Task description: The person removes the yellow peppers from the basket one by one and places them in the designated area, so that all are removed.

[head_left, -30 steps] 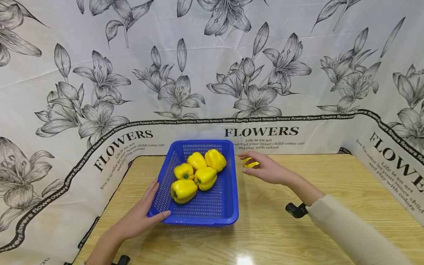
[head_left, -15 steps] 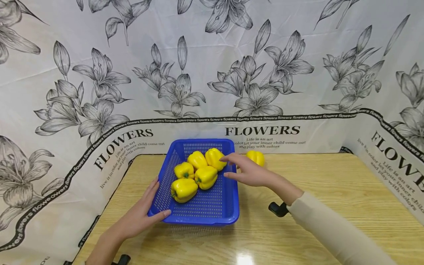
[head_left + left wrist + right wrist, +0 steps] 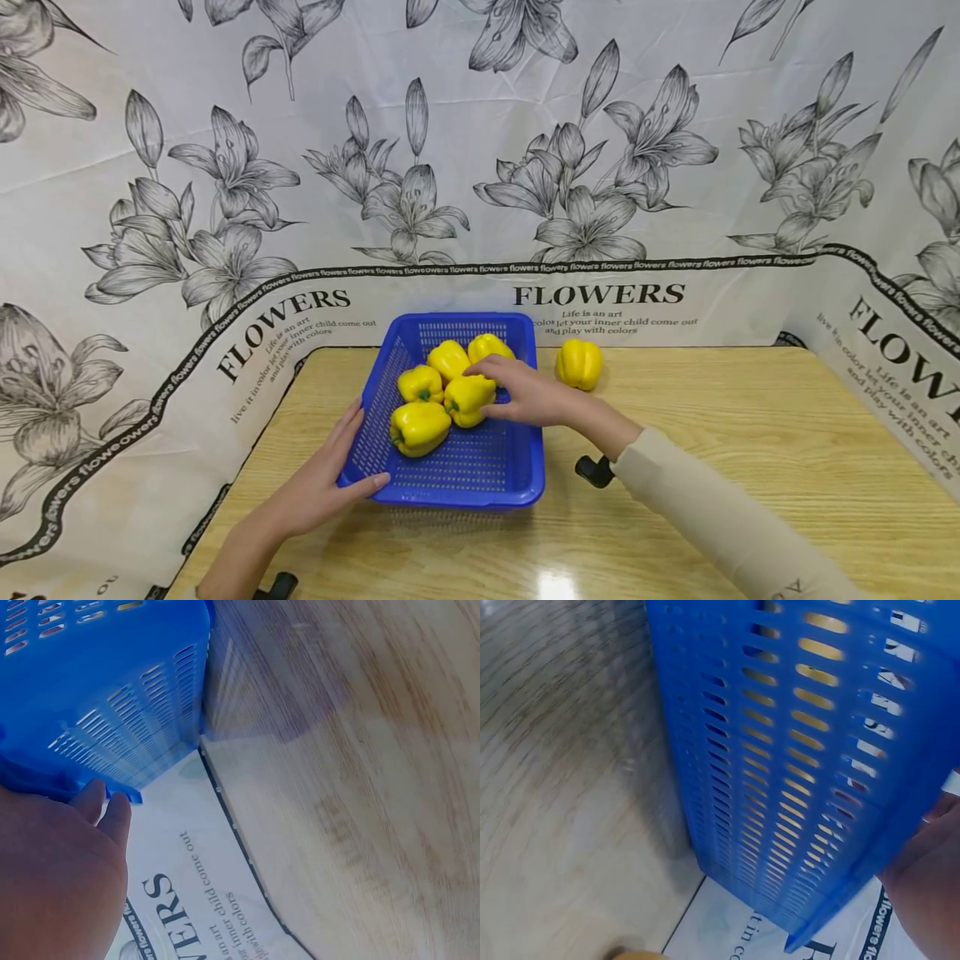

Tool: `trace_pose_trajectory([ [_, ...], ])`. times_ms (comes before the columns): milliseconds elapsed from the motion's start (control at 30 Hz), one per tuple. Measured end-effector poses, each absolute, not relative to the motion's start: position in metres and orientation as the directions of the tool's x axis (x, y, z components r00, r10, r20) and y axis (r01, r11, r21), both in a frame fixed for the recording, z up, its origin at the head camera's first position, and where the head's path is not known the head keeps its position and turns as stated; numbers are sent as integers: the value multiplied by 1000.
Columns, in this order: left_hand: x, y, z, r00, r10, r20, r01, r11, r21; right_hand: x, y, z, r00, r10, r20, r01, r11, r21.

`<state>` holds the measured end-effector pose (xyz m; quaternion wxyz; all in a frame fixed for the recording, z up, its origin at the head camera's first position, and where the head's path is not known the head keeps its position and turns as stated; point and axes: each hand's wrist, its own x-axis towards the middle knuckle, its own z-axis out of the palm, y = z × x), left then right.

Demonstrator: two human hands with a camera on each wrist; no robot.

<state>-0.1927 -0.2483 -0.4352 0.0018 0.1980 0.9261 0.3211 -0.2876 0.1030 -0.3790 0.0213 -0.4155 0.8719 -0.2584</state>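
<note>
In the head view a blue plastic basket [image 3: 480,498] with slotted walls holds several yellow bell peppers [image 3: 420,428]. My left hand [image 3: 318,492] grips its left side, thumb over the near rim and fingers along the outer wall. The left wrist view shows this hand's fingers [image 3: 114,817] at the basket's rim. My right hand [image 3: 528,395] reaches over the right rim, fingers and thumb spread about the middle-right bell pepper [image 3: 467,402]. Whether it presses on that pepper is unclear. In the right wrist view the basket wall [image 3: 780,772] hides the fingertips.
One more yellow bell pepper [image 3: 579,364] stands on the wooden table [image 3: 720,433], right of the basket near the back edge. A white cloth [image 3: 450,292] with printed flowers hangs behind and at the sides. Each wrist wears a black mount [image 3: 595,471].
My right hand has let go of a bell pepper on the table right of the basket, then moved left over the rim to the peppers inside. The left hand stays on the basket.
</note>
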Motion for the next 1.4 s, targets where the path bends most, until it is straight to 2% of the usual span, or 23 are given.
trace_pose_trajectory([
  [300, -192, -248, -435, -924, 365, 114, 357, 717, 599, -299, 85, -394, -657, -742, 137, -721, 564, -402],
  [467, -193, -250, -434, -924, 368, 108, 357, 724, 590, -300, 78, -397, -701, -708, 81, -684, 637, -356],
  [667, -193, -250, -433, -922, 370, 115, 363, 719, 592, -296, 73, -397, -749, -662, 6, -645, 727, -236],
  [900, -193, -249, -435, -922, 368, 117, 362, 717, 595, -294, 71, -399, -778, -628, -2, -620, 769, -156],
  [1200, -193, -247, -434, -922, 367, 120, 363, 718, 594, -290, 74, -403, -813, -573, 105, -582, 791, -189],
  [1400, -192, -247, -434, -921, 369, 128, 367, 709, 602, -290, 78, -407, -843, -456, 286, -536, 762, -364],
])
